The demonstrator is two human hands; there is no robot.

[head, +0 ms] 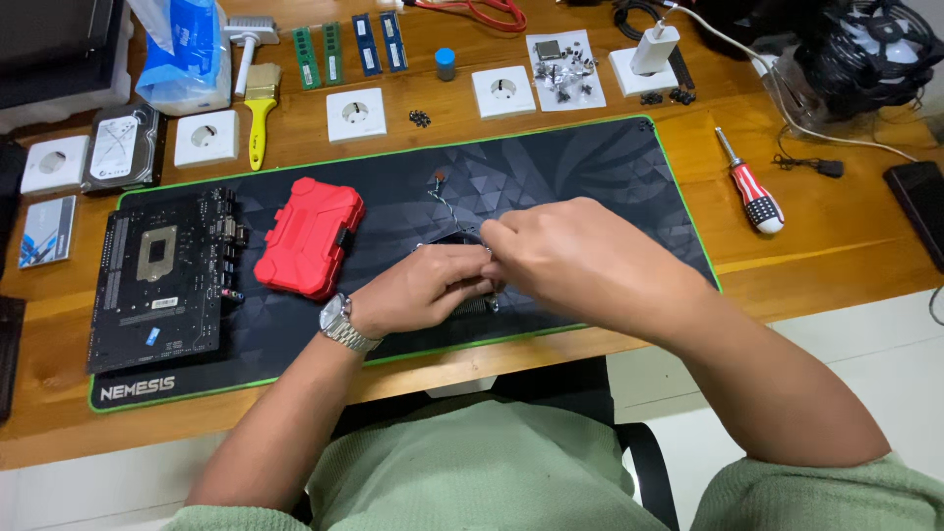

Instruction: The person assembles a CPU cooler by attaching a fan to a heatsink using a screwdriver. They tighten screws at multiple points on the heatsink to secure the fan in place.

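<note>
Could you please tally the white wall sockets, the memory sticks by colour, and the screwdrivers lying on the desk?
White wall sockets: 5
Green memory sticks: 2
Blue memory sticks: 2
Screwdrivers: 1
Total: 10

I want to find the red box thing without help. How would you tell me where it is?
Look at the big black desk mat with the green edge. On its left part, between the black motherboard and the person's left hand, lies the red plastic case, shut and slightly tilted. It is the only red thing on the mat, with rounded corners and a ribbed lid.
</note>
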